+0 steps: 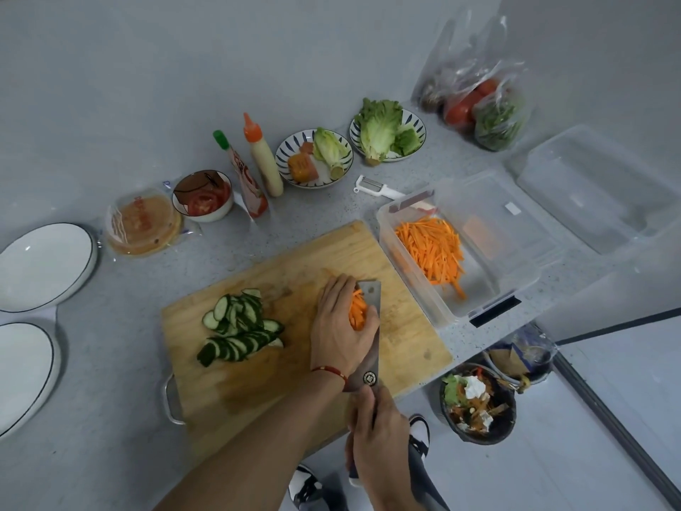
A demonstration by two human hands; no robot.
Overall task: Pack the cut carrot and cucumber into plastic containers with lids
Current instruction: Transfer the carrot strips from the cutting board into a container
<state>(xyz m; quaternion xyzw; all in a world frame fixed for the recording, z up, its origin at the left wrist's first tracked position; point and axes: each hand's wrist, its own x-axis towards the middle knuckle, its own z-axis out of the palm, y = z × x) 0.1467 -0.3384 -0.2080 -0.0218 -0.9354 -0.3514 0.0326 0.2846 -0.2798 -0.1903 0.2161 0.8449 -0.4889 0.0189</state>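
**Carrot strips pinned against the blade**

Where the left hand cups the carrot strips, mostly hidden, only an orange sliver showing, pressed against the flat of the cleaver on the cutting board. Right hand clenched round the handle, blade pointing away from the body. More strips already in the open container, lying lengthwise along it. Cucumber slices fanned on the board's left. Lid apart, far right, partly cut off.

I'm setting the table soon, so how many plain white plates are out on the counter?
2: both plain white plates sit at the counter's left edge, one farther back beside the bagged flatbreads, one nearer, partly cut off by the frame.
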